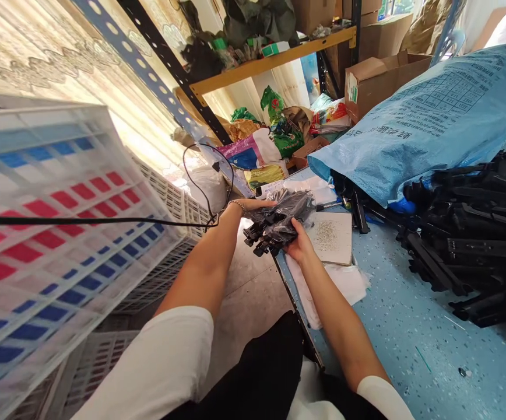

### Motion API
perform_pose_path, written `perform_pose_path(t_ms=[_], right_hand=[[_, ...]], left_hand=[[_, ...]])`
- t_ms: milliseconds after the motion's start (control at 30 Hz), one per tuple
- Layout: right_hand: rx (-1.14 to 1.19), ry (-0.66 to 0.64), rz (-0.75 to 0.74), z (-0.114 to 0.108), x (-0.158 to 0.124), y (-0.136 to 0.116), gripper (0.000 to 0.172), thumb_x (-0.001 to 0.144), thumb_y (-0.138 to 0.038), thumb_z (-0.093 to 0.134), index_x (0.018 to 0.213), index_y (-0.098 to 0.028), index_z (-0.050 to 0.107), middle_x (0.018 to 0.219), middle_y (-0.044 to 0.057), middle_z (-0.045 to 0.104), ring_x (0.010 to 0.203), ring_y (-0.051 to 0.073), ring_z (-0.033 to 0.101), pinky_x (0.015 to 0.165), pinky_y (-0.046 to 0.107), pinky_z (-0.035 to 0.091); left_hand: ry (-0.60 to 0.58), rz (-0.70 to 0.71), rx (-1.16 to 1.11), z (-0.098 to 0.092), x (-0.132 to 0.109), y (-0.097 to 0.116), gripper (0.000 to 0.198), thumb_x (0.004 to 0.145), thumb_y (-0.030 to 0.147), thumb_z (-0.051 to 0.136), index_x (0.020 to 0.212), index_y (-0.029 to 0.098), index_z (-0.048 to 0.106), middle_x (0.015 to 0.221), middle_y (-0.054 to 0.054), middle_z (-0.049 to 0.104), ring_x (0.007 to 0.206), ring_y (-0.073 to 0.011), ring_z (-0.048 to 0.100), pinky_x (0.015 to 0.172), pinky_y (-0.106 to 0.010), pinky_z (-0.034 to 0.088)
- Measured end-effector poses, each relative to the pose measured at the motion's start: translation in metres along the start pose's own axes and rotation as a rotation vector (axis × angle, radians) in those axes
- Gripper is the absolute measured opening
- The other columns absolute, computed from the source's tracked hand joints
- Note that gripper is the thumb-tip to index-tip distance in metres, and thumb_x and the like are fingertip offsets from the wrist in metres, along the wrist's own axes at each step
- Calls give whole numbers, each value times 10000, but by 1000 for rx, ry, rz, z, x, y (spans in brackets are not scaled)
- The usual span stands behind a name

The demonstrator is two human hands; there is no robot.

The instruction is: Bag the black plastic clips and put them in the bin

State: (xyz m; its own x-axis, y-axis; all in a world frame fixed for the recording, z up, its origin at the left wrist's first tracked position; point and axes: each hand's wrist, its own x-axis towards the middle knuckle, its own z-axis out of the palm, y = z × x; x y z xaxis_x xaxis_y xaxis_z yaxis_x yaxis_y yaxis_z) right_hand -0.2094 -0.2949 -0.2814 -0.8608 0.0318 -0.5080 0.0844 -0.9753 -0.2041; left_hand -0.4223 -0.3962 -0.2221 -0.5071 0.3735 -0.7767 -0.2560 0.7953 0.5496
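Between my two hands is a clear plastic bag of black plastic parts (284,220), with the parts' ends sticking out toward me. My left hand (255,204), a beaded bracelet on its wrist, grips the bag's left side; most of its fingers are hidden behind the bag. On the near right side my right hand (299,244) holds the bundle, thumb on top. The bundle is above the edge of the blue speckled table (393,303). Close by lie a square beige board (332,236) with small specks on it and a stack of clear plastic bags (344,286).
Long black plastic parts (467,245) are heaped on the right, partly under a large blue sack (436,116). White plastic crates (73,233) stand close on the left, crossed by a black cable (104,220). Behind are a metal shelf (274,61) and a cardboard box (379,79).
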Motion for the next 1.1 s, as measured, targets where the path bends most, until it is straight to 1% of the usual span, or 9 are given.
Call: perform_pose_path(t_ms=[167, 333, 467, 533, 767, 833, 967, 1033, 1100], right_hand=[[-12, -28, -6, 0, -2, -3, 204, 902, -378, 662, 963, -190, 712, 845, 22, 776, 880, 207, 737, 865, 364, 609], [19, -50, -38, 0, -3, -1, 200, 898, -371, 647, 977, -200, 714, 865, 13, 780, 880, 198, 731, 870, 348, 603], [20, -53, -28, -2, 1, 1, 254, 890, -419, 657, 996, -196, 717, 868, 25, 782, 885, 205, 736, 860, 353, 600], [28, -45, -23, -3, 3, 1, 250, 891, -417, 660, 999, -198, 716, 854, 19, 781, 869, 197, 738, 857, 347, 598], [67, -40, -62, -3, 3, 5, 196, 899, -345, 665, 989, -182, 726, 868, 17, 790, 827, 174, 734, 827, 303, 593], [70, -41, -91, -3, 2, 7, 184, 881, -318, 685, 995, -183, 734, 875, 12, 794, 833, 173, 734, 826, 296, 591], [66, -57, -142, -3, 1, 9, 188, 834, -274, 729, 996, -180, 739, 899, 10, 799, 854, 173, 734, 838, 292, 588], [54, -61, -164, -2, 0, 8, 208, 815, -266, 747, 1003, -179, 736, 910, 11, 800, 878, 174, 735, 851, 295, 588], [32, -63, -189, 1, -4, 7, 226, 802, -265, 762, 1009, -178, 733, 916, 10, 799, 901, 177, 736, 860, 301, 592]], left_hand=[[29, -4, -19, 6, 1, -3, 571, 531, 646, 914, 828, 183, 760, 892, -123, 807, 729, -242, 744, 686, -306, 608], [38, -11, -6, 7, 0, -4, 583, 546, 668, 894, 836, 180, 765, 953, -145, 809, 760, -257, 754, 720, -317, 617], [61, -14, 13, 11, 1, -2, 597, 536, 677, 887, 840, 179, 763, 944, -145, 808, 768, -251, 754, 714, -308, 608], [55, -9, 11, 14, 1, -1, 600, 528, 678, 887, 839, 182, 760, 931, -135, 809, 765, -249, 751, 714, -309, 607], [51, 42, -21, 21, -6, -6, 595, 480, 679, 907, 781, 192, 746, 832, -94, 798, 742, -227, 734, 707, -289, 607], [49, 56, -22, 21, -10, -8, 586, 500, 677, 897, 788, 191, 744, 854, -90, 800, 763, -226, 736, 721, -287, 608], [53, 115, -9, 19, -19, -9, 582, 542, 659, 879, 846, 178, 757, 951, -110, 808, 851, -257, 751, 752, -289, 610], [55, 161, 9, 18, -23, -8, 611, 534, 667, 880, 876, 174, 764, 989, -118, 809, 865, -267, 753, 753, -294, 610], [50, 200, 23, 18, -27, -8, 636, 519, 688, 880, 873, 173, 763, 975, -112, 809, 846, -264, 749, 740, -299, 608]])
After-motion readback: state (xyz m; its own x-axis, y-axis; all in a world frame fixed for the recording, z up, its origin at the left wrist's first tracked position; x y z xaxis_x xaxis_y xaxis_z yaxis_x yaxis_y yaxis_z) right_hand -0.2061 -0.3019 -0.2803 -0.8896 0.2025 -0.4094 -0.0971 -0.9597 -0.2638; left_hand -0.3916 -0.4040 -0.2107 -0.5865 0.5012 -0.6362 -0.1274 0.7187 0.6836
